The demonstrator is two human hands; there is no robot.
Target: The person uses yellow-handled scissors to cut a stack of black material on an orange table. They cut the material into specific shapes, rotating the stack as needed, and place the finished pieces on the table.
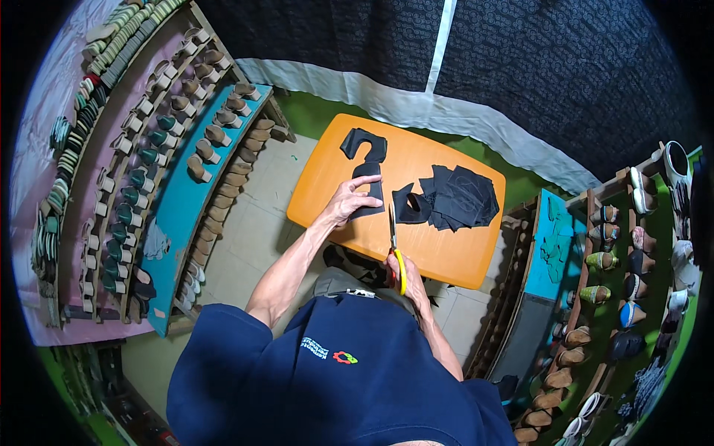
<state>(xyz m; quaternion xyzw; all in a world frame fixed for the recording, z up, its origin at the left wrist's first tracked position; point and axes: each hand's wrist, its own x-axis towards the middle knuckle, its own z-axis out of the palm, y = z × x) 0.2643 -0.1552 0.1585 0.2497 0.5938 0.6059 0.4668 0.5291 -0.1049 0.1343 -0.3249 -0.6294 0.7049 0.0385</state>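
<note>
A pair of scissors with yellow and red handles is in my right hand, at the near edge of the orange table. Its blades point away from me, close to the right side of a black fabric piece. My left hand grips that piece, thumb and fingers stretched across its surface. Just beyond it lies a curved black cutout. To the right of the blades rests another notched black piece, beside a loose pile of black pieces.
Slanted racks of shoes and wooden shoe forms stand at my left, with a blue shelf board. More shoe racks line the right, beside a blue surface with green scraps. A dark patterned curtain hangs behind the table.
</note>
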